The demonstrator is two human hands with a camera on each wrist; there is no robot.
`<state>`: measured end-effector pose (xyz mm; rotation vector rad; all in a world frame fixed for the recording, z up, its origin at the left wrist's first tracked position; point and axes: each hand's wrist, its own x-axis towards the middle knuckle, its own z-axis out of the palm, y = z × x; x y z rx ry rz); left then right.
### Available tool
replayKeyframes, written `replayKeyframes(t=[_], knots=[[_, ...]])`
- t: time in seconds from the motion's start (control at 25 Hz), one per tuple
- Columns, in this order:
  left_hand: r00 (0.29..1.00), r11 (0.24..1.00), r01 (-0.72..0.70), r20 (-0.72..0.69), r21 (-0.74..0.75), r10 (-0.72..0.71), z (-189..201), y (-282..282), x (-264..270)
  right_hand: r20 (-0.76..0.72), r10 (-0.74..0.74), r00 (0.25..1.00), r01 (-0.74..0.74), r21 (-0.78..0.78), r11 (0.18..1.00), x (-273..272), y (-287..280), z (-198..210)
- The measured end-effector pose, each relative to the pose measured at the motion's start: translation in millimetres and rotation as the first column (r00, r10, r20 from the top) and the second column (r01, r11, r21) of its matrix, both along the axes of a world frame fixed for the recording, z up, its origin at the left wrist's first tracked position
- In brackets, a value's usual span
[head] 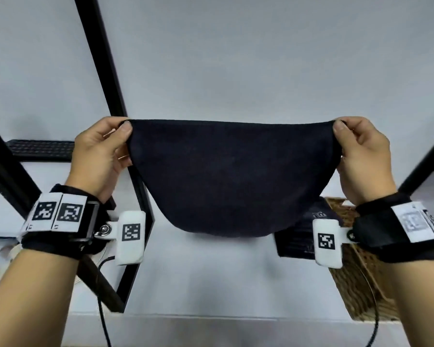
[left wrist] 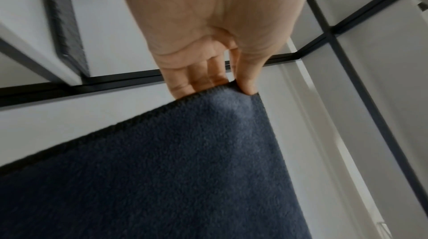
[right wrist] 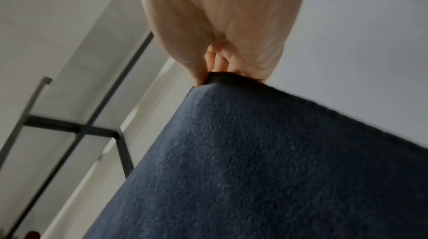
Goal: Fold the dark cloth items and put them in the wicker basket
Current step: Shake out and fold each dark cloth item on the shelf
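Note:
A dark navy cloth (head: 232, 176) hangs in the air above the table, stretched between both hands, its lower edge sagging in a curve. My left hand (head: 122, 128) pinches its upper left corner between thumb and fingers; the left wrist view shows the same pinch on the cloth (left wrist: 162, 169) by the left hand (left wrist: 234, 85). My right hand (head: 341, 127) pinches the upper right corner, seen close in the right wrist view on the cloth (right wrist: 266, 160) by the right hand (right wrist: 208, 78). The wicker basket (head: 356, 276) stands at the lower right with a folded dark cloth (head: 296, 236) in it, partly hidden.
A black metal frame (head: 103, 71) rises at the left and runs down beside the white table (head: 211, 271). A black keyboard (head: 40, 149) lies at the far left. A black cable (head: 103, 321) hangs over the table's front edge.

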<state>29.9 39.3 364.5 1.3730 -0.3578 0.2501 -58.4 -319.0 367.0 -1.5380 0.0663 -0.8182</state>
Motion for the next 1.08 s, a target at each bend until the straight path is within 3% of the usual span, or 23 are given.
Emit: replayKeyframes(t=[0.12, 0.24, 0.4, 0.52, 0.64, 0.76, 0.96, 1.08], knots=[[0.992, 0.998, -0.025, -0.119, 0.052, 0.031, -42.7, 2.5, -2.8, -0.128, -0.014, 0.992, 0.014, -0.001, 1.000, -7.5, 1.8, -47.4], [0.945, 0.978, -0.041, -0.311, 0.202, 0.104, -119.8, -6.4, 13.4, -0.307, -0.046, 0.951, 0.037, -0.036, 0.999, 2.2, -4.4, -123.8], [0.781, 0.946, -0.025, -0.584, 0.324, 0.220, -253.7, -26.3, 41.3, -0.593, -0.052, 0.804, 0.026, -0.053, 0.998, 27.1, -17.5, -253.6], [0.672, 0.936, -0.032, -0.685, 0.352, 0.281, -331.2, -42.9, 59.6, -0.693, -0.083, 0.716, 0.040, -0.078, 0.996, 51.3, -26.4, -336.1], [0.624, 0.906, 0.003, -0.709, 0.423, 0.329, -395.2, -61.8, 80.7, -0.792, -0.091, 0.603, 0.019, -0.100, 0.995, 81.0, -37.2, -413.5], [0.611, 0.856, 0.067, -0.699, 0.513, 0.371, -444.1, -69.8, 104.6, -0.857, -0.087, 0.508, -0.002, -0.102, 0.995, 105.1, -48.7, -464.3], [0.616, 0.732, 0.050, -0.598, 0.680, 0.513, -477.7, -81.0, 142.7, -0.858, -0.162, 0.487, 0.033, -0.167, 0.985, 142.4, -56.6, -490.7], [0.689, 0.606, 0.062, -0.474, 0.793, 0.549, -478.2, -94.9, 163.0, -0.836, -0.270, 0.478, 0.001, -0.306, 0.952, 159.2, -55.2, -495.4]])
